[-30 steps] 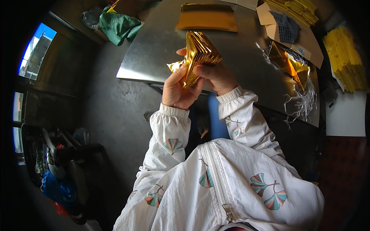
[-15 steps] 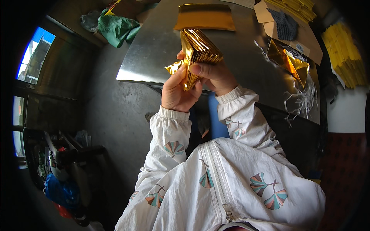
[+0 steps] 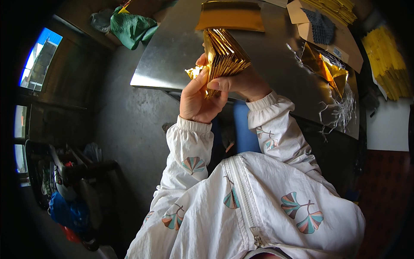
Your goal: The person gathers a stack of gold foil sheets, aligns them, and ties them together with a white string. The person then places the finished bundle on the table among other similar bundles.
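Over the near edge of the metal table I hold a thick bundle of folded gold foil paper, its many layered edges fanned toward the right. My left hand grips its left side, thumb against the front layer and fingers partly hidden behind. At the bundle's lower right, my right hand is closed on it with the thumb laid across the layer edges. A small crumpled gold piece sticks out left of my left fingers. Beyond the bundle lies a flat gold sheet.
On the table's right side lie a folded gold foil shape and a tangle of white strings. A cardboard box piece carries a dark textured cloth. Yellow bundles are at far right; a green bag sits at upper left.
The bundle has turned slightly, so more of its layered edges show and they spread wider. My right hand has shifted a little rightward; my left still grips the bundle.
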